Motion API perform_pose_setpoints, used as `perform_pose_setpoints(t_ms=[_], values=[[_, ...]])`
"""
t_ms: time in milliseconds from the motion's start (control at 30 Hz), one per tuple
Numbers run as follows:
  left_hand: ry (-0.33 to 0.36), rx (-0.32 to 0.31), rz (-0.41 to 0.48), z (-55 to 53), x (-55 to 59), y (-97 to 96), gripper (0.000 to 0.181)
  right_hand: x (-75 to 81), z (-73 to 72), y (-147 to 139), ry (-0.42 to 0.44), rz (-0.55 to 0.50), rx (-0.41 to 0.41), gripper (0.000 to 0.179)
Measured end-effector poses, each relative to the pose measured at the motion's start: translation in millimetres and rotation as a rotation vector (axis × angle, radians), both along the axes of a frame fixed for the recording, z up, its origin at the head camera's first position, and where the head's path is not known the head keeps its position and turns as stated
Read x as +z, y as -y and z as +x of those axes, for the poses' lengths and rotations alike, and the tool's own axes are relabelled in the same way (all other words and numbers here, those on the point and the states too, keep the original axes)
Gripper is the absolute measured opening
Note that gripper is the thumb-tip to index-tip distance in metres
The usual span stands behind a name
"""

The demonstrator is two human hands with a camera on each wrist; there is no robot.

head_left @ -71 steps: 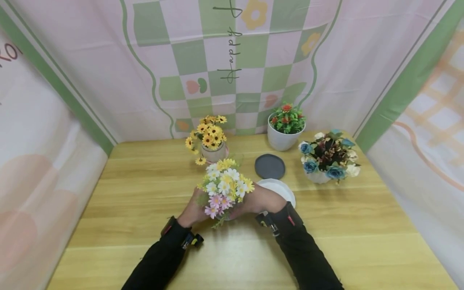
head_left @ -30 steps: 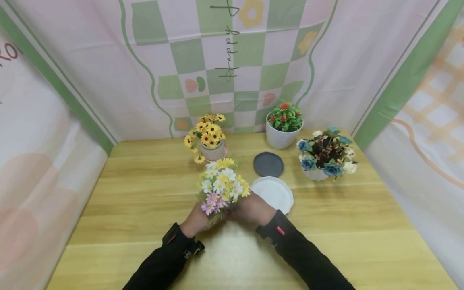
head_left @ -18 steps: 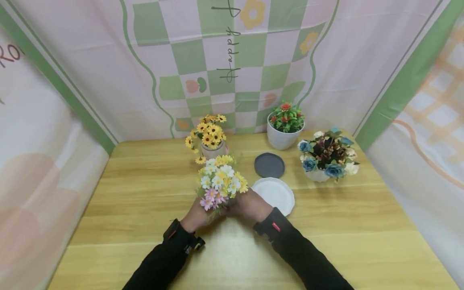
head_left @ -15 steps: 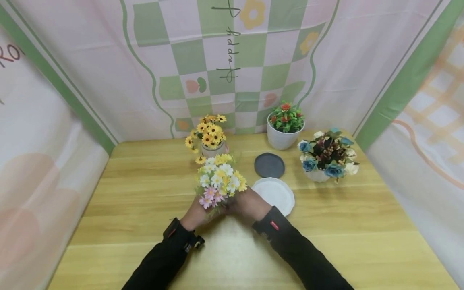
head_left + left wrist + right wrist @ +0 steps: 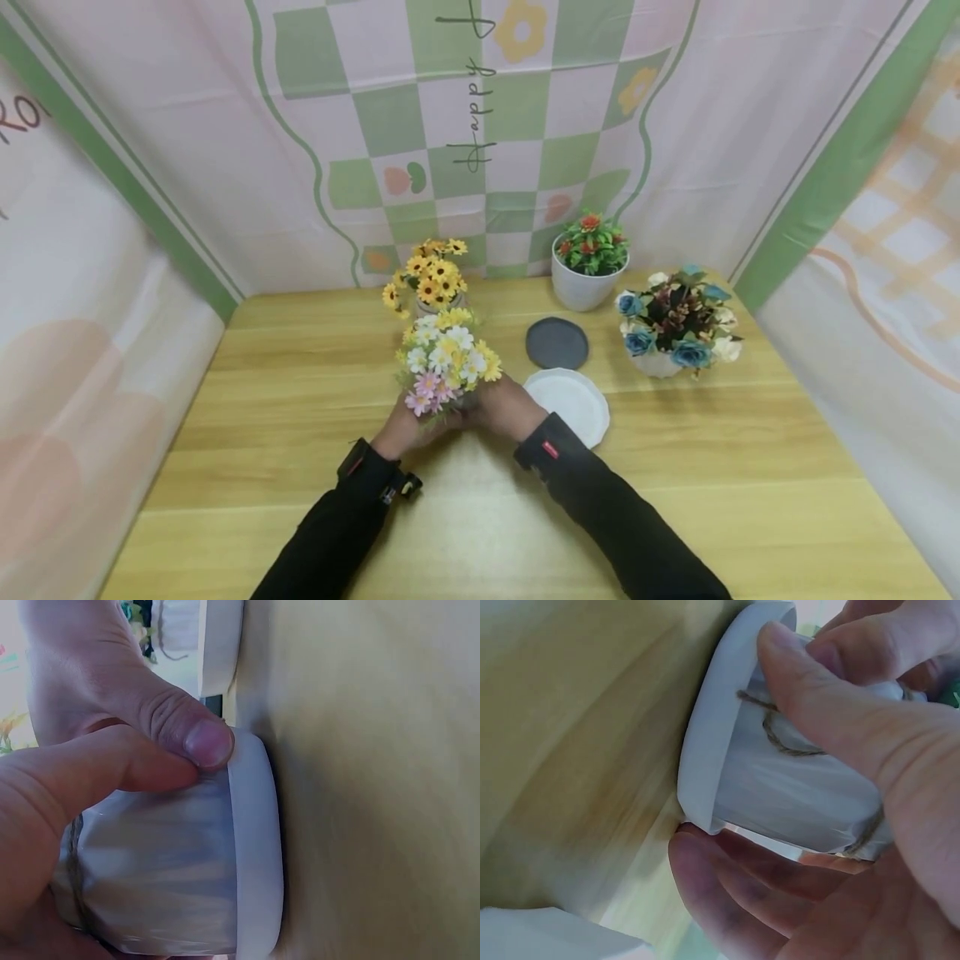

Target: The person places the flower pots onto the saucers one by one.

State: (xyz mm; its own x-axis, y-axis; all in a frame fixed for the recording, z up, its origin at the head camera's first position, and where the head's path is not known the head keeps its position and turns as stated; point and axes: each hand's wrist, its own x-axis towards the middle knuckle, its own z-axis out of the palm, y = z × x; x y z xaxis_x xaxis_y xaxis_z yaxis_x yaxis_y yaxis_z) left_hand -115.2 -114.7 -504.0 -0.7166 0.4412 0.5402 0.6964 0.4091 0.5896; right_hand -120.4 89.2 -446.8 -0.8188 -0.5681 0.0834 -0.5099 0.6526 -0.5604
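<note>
"Two hands, with a bunch of flowers (image 5: 447, 358) between them?"

"Yes. The left hand (image 5: 405, 432) curls round the pot (image 5: 165, 870) under those blooms, its thumb lying across the side near the bottom. The right hand (image 5: 506, 408) grips from the other side, thumb over the rim of the saucer (image 5: 259, 847), fingertips at its lower edge."

"So the pot stands in the saucer?"

"Its base does. Whether the saucer touches the table (image 5: 262, 400) I cannot tell."

"And the wrapping?"

"Pale and creased, with brown twine (image 5: 791, 750) round it."

"Whereabouts is it all?"

"Near the middle of the table, in front of the yellow flowers (image 5: 431, 275), partly hiding their container. To the right a white plate (image 5: 576, 400) lies flat, partly covered by the right sleeve (image 5: 611, 504), and a dark gray plate (image 5: 557, 343) lies just beyond that."

"What about farther right?"

"A white pot (image 5: 585, 290) of green leaves and red flowers (image 5: 590, 223) stands near the back cloth (image 5: 187, 150). Blue and cream roses (image 5: 690, 354) are to its right, a little nearer the person."
</note>
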Motion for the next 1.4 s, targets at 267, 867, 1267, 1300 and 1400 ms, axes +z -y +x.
perform_pose_setpoints(t_ms=[267,867,1267,1300,1400], values=[[0.287,0.034,0.022,-1.3,40.4,-9.1,0.097,1.2,-9.4,9.1,0.042,0.046,-0.090,0.073],[0.284,0.090,0.013,-19.4,35.9,-4.6,0.092,6.7,-25.0,22.2,0.028,0.212,-0.133,0.031],[0.242,0.037,0.090,-30.0,32.6,0.7,0.089,7.2,-34.9,28.9,0.041,0.227,-0.158,0.032],[0.247,0.043,0.082,-31.0,33.0,1.0,0.086,7.6,-35.9,29.5,0.035,0.228,-0.159,0.033],[0.276,0.058,0.067,-34.3,35.9,1.3,0.085,8.8,-39.0,31.3,0.014,0.242,-0.152,0.030]])
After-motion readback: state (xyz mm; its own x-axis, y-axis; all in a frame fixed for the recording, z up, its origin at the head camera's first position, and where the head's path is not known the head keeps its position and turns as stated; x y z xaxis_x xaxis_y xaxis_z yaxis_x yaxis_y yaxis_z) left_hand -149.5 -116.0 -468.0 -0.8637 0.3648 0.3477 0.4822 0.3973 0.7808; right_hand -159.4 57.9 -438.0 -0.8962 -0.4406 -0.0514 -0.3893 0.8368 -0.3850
